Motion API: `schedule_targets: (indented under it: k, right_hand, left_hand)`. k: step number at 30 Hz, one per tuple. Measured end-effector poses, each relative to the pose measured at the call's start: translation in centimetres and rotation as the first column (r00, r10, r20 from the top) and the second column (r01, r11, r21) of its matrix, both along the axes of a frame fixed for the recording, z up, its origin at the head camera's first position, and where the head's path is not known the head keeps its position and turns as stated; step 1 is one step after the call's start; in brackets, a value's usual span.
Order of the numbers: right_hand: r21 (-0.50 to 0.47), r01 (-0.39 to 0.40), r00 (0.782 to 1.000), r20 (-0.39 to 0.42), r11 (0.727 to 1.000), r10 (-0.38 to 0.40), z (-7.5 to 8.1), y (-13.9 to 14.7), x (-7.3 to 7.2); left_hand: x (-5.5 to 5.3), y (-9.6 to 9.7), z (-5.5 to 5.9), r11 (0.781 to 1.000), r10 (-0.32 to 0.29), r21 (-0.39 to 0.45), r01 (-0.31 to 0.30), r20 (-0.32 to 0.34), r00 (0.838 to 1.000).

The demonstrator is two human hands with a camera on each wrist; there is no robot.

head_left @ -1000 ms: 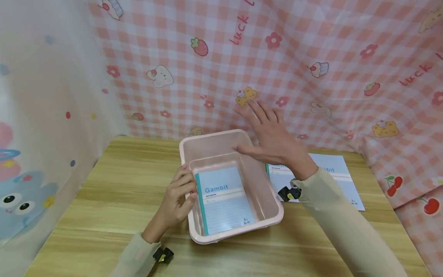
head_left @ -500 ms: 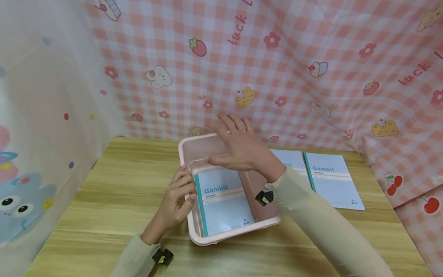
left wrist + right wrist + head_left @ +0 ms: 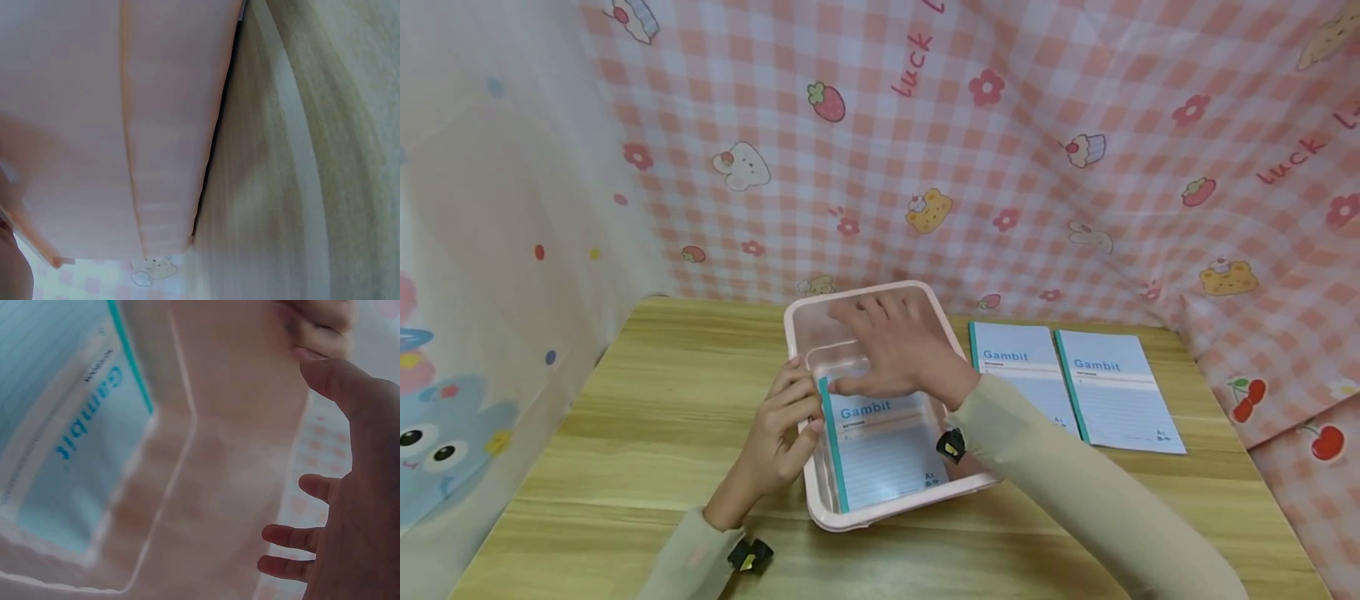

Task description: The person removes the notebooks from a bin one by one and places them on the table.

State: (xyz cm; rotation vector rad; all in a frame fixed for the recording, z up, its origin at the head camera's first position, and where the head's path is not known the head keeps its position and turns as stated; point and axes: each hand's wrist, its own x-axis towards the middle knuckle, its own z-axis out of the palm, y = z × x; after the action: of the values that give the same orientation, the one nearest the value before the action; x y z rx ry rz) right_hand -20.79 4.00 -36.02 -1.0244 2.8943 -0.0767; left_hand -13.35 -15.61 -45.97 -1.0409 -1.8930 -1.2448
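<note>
A pale pink plastic basin (image 3: 902,506) stands on the wooden table with a blue-and-white "Gambit" notebook (image 3: 887,454) lying flat inside. My left hand (image 3: 786,425) holds the basin's left rim, fingers bent over the edge. From the left wrist, the basin's outer side wall (image 3: 169,125) fills much of the view. Over the basin's far half my right hand (image 3: 902,346) is spread, fingers apart and holding nothing; it covers the notebook's upper right part in the head view. In the right wrist view, the notebook (image 3: 75,456) lies away from the hand's fingers.
Right of the basin, two matching notebooks lie side by side: one nearer (image 3: 1015,367), partly behind the right sleeve, and one farther right (image 3: 1120,392). A pink checked curtain (image 3: 880,167) hangs behind the table (image 3: 662,400); a pale curtain (image 3: 490,250) hangs at left.
My right hand has moved left and lower, from the basin's far right rim to over its inside, uncovering the notebooks at right. The left hand keeps its hold on the rim.
</note>
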Motion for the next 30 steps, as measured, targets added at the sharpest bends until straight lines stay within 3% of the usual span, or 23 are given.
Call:
schedule_targets:
  k: [9, 15, 23, 30]
  right_hand:
    - [0.107, 0.017, 0.989, 0.146, 0.994, -0.032, -2.9, -1.2, -1.2]
    - [0.207, 0.039, 0.975, 0.205, 0.978, -0.083, -3.4, -2.4, -1.3]
    - [0.285, 0.099, 0.964, 0.21, 0.953, -0.163, -5.0, -4.0, -1.3]
    - [0.244, 0.04, 0.977, 0.196, 0.969, -0.089, -6.3, -3.9, -1.0]
  left_hand:
    - [-0.2, 0.3, 0.0, 1.0, -0.01, 0.006, 0.01, -0.023, 1.0]
    - [-0.2, 0.2, 0.0, 1.0, -0.002, 0.009, 0.002, -0.027, 1.0]
    - [-0.1, 0.2, -0.1, 1.0, 0.005, 0.013, -0.004, -0.03, 1.0]
    - [-0.2, 0.2, -0.1, 1.0, -0.01, 0.021, 0.011, -0.041, 0.999]
